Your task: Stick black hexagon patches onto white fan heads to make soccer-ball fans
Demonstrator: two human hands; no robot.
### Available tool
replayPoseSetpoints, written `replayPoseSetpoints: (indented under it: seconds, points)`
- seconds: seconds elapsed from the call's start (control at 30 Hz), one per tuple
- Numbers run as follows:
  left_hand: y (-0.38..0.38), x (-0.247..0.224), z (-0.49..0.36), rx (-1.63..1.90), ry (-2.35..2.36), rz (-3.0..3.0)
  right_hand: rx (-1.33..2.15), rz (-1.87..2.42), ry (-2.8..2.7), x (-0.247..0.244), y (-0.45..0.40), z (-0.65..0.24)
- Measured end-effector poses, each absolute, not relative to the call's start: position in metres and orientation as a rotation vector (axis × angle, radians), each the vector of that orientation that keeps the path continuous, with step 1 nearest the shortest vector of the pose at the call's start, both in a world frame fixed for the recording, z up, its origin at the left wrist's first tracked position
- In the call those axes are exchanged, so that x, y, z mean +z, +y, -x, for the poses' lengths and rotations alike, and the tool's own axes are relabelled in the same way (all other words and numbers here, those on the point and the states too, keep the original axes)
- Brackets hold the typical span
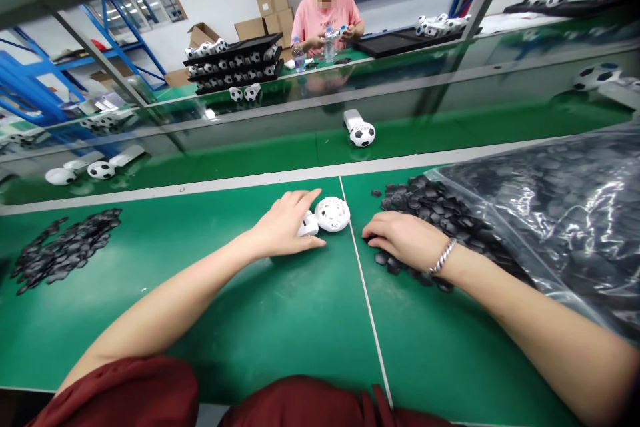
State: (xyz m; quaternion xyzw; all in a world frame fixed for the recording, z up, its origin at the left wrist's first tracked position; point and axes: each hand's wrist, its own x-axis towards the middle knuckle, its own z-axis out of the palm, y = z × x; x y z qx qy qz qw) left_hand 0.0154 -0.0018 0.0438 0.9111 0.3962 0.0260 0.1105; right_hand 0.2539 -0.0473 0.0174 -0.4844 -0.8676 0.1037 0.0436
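On the green table lies a white round piece (333, 214) with cut-outs, joined to a white handle-like part. My left hand (287, 223) rests over that handle part, thumb and index finger spread apart on either side of it. To the right, my right hand (406, 238) is at the near left edge of a pile of small black pieces (440, 203), its fingers pressed together. Whatever those fingertips may hold is hidden.
A second heap of black pieces (70, 247) lies at the left. A clear plastic bag (565, 220) of black pieces covers the right side. Beyond the pale ledge (225, 183), a finished-looking ball item (362, 134) lies on a green strip. A person (327, 17) works behind.
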Motion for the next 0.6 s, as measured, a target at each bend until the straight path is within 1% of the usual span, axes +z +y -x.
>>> replayPoseSetpoints:
  seconds: [0.1, 0.2, 0.37, 0.5, 0.6]
  points:
    - [0.007, 0.041, -0.028, 0.091, 0.997, -2.662, 0.153, 1.514, -2.739, 0.021, -0.052, -0.25]
    - [0.007, 0.033, -0.037, 0.061, 1.012, -2.667, 0.004, 1.473, -2.813, 0.023, -0.056, -0.245]
    - [-0.007, 0.026, -0.044, 0.146, 1.067, -2.662, -0.157, 1.476, -2.8, 0.02, -0.06, -0.238]
    - [-0.01, 0.027, -0.046, 0.187, 1.151, -2.577, -0.222, 1.503, -2.749, 0.017, -0.061, -0.237]
    - [-0.01, 0.029, -0.046, 0.169, 1.176, -2.501, -0.192, 1.523, -2.731, 0.016, -0.059, -0.24]
